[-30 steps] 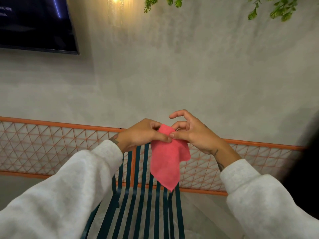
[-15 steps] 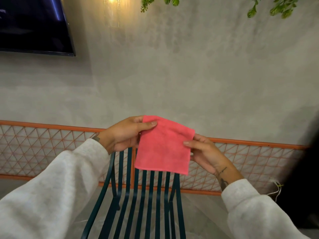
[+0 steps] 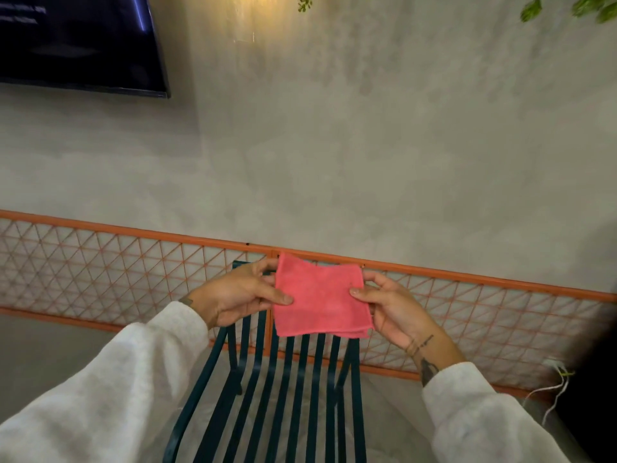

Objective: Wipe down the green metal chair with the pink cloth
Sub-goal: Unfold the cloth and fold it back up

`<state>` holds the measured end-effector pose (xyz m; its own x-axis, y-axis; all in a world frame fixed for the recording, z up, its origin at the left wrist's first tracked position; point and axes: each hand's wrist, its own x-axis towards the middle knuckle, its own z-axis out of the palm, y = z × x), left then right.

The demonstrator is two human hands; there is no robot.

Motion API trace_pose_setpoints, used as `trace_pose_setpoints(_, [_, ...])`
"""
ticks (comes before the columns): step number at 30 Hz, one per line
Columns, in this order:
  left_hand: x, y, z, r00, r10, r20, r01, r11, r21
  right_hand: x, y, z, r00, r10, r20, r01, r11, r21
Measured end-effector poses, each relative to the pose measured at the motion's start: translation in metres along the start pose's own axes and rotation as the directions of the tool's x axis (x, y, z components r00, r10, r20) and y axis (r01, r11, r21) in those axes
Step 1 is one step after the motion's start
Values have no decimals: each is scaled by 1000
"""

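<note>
In the head view, a fuzzy pink cloth [image 3: 322, 300], folded to a near-square, is held up in front of the top of the green metal chair [image 3: 287, 389], whose thin flat slats run down toward the seat. The left hand [image 3: 238, 297] pinches its left edge and the right hand [image 3: 390, 309] its right edge, fingers [image 3: 362, 293] closed narrowly on the fabric with thumbs on the near face. Behind are an orange wire lattice panel [image 3: 100, 269] and a mottled grey plaster wall [image 3: 334, 162].
</note>
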<state>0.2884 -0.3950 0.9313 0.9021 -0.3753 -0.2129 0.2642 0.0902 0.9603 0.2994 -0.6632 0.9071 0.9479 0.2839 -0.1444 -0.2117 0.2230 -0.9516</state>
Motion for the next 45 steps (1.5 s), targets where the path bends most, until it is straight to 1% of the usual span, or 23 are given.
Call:
trace_pose_setpoints(2, [0, 6, 4, 988, 132, -83, -121, 984, 129, 1, -7, 0, 996, -83, 26, 82, 996, 27])
trace_pose_setpoints(3, [0, 8, 7, 966, 211, -149, -185, 968, 171, 2, -9, 0, 991, -125, 39, 124, 992, 30])
trace_pose_setpoints(5, [1, 12, 13, 917, 313, -247, -274, 945, 181, 2, -15, 0, 980, -191, 57, 191, 982, 11])
trace_pose_setpoints(6, [1, 13, 15, 908, 326, -265, -290, 943, 164, 1, -17, 0, 975, -215, 61, 215, 977, -5])
trace_pose_setpoints(8, [1, 13, 16, 913, 316, -258, -288, 947, 141, -1, -20, -1, 970, -235, 67, 237, 971, -23])
trace_pose_setpoints(11, [2, 10, 17, 916, 325, -237, -292, 943, 162, -4, -22, -6, 970, -232, 74, 232, 973, 7])
trace_pose_setpoints(14, [7, 10, 23, 898, 383, -218, -345, 919, 193, -3, -20, -11, 969, -230, 94, 230, 973, 11])
trace_pose_setpoints(17, [11, 9, 25, 898, 388, -206, -356, 918, 177, -3, -18, -16, 972, -220, 88, 218, 975, 31])
trace_pose_setpoints(19, [12, 4, 24, 902, 371, -219, -344, 926, 152, -3, -15, -21, 978, -182, 105, 179, 983, 36])
trace_pose_setpoints(22, [10, -2, 21, 910, 313, -271, -307, 950, 63, -3, -10, -24, 984, -102, 143, 97, 995, 36])
trace_pose_setpoints(24, [10, -9, 18, 922, 241, -303, -237, 970, 49, -2, -6, -24, 984, -66, 168, 60, 997, 37])
trace_pose_setpoints(27, [8, -30, 12, 937, 89, -338, -90, 996, 12, 4, 3, -20, 984, -5, 179, 1, 1000, 22])
trace_pose_setpoints(30, [-1, -55, 3, 944, 3, -330, -34, 995, -89, 13, 23, -7, 993, 27, 111, -14, 993, -118])
trace_pose_setpoints(33, [-20, -80, -13, 939, -17, -342, -50, 981, -185, 22, 50, 9, 995, 44, 89, -25, 978, -206])
trace_pose_setpoints(37, [-55, -122, -33, 895, -86, -438, -45, 959, -279, 33, 97, 34, 972, 153, 176, -104, 960, -260])
trace_pose_setpoints(40, [-88, -161, -53, 822, -147, -550, -20, 958, -286, 36, 137, 67, 934, 264, 242, -188, 936, -296])
trace_pose_setpoints(42, [-113, -193, -70, 768, -205, -607, 12, 952, -306, 33, 167, 94, 913, 335, 235, -248, 910, -333])
trace_pose_setpoints(45, [-146, -237, -96, 719, -273, -639, 28, 930, -366, 28, 212, 129, 889, 416, 190, -319, 861, -396])
